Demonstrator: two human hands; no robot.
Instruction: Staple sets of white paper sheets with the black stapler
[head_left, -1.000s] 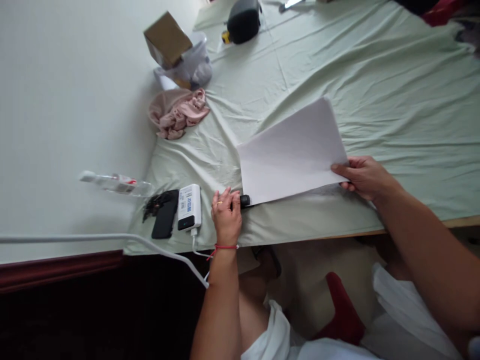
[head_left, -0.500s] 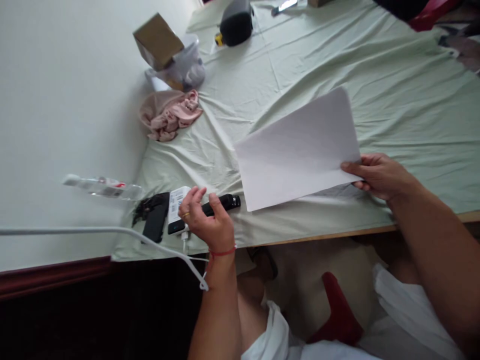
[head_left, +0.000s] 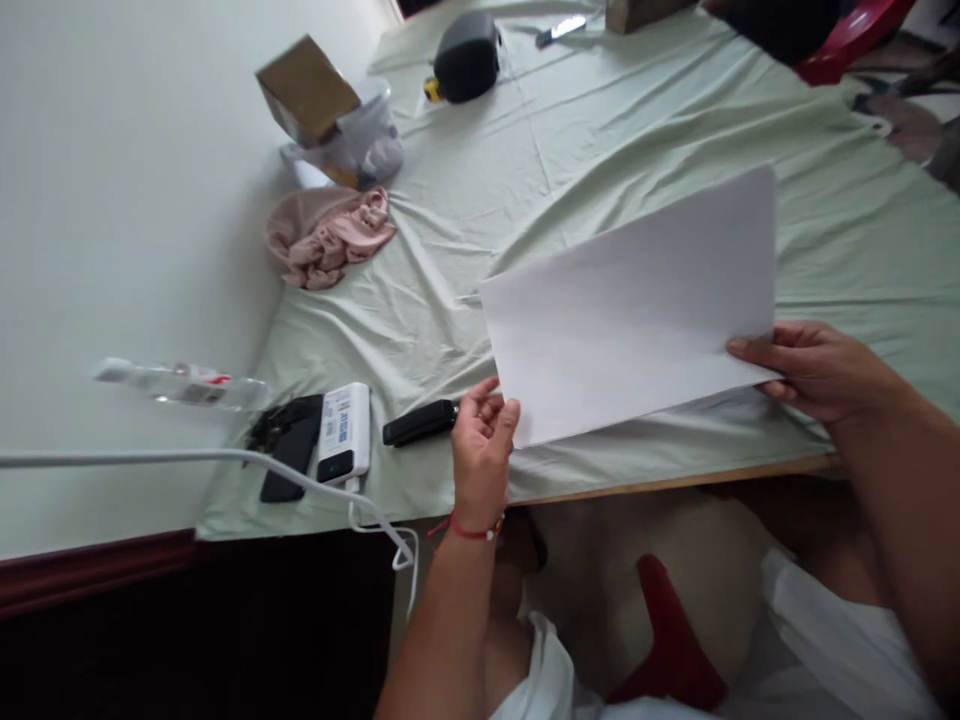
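A pale green sheet point(head_left: 637, 120) covers the tabletop. Above its near edge, the right hand point(head_left: 817, 368) pinches a white paper point(head_left: 637, 310); the left hand point(head_left: 482, 450) hangs loosely open at the paper's near corner, beside a black marker point(head_left: 420, 422).

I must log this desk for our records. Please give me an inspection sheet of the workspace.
Surface: table under a wrinkled pale green sheet.
Job's things: white paper, lifted off the sheet.
Clutter: black marker, power bank, phone, pink cloth, cardboard box, bottle, black pouch.
Grips: right hand pinches the paper's edge; left hand at its near corner, contact unclear.
Cables: white cable from the power bank.
Surroundings: white wall, red chair.
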